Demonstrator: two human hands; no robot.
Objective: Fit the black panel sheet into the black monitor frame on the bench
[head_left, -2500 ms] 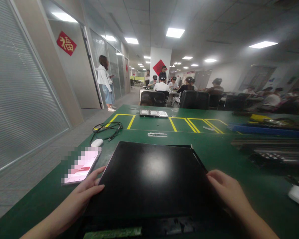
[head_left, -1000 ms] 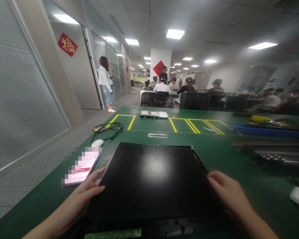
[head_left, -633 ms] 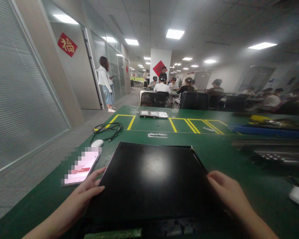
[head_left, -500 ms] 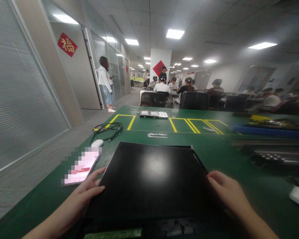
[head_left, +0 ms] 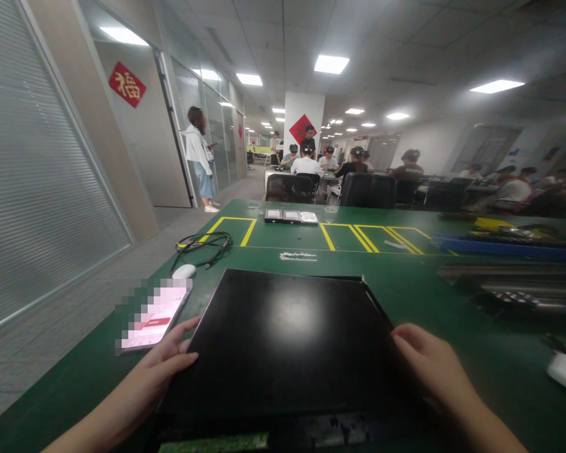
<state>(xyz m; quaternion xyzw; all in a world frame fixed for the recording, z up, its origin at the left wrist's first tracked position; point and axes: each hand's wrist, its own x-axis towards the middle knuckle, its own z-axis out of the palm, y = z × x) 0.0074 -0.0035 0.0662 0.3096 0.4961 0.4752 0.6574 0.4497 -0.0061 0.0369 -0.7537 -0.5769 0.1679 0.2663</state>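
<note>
A wide, flat black case [head_left: 287, 352] with a smooth, shiny top lies in front of me on the green table. A strip of green circuit board [head_left: 214, 443] shows at its near edge. My left hand [head_left: 172, 352] is closed on the case's left edge, thumb on the near side and fingers along the rim. On the opposite edge, my right hand [head_left: 422, 349] grips with its fingers curled, their tips partly hidden. A phone [head_left: 158, 321] with a lit, partly pixelated screen lies just beyond my left hand.
Behind the phone are a white mouse-like object [head_left: 183, 272] and a coiled black cable [head_left: 207, 248]. Hard drives [head_left: 291, 217] sit at the far side near yellow tape. A blue tray [head_left: 509, 246] and blurred metal parts [head_left: 514, 286] lie right. Several people sit beyond the green table [head_left: 245, 258].
</note>
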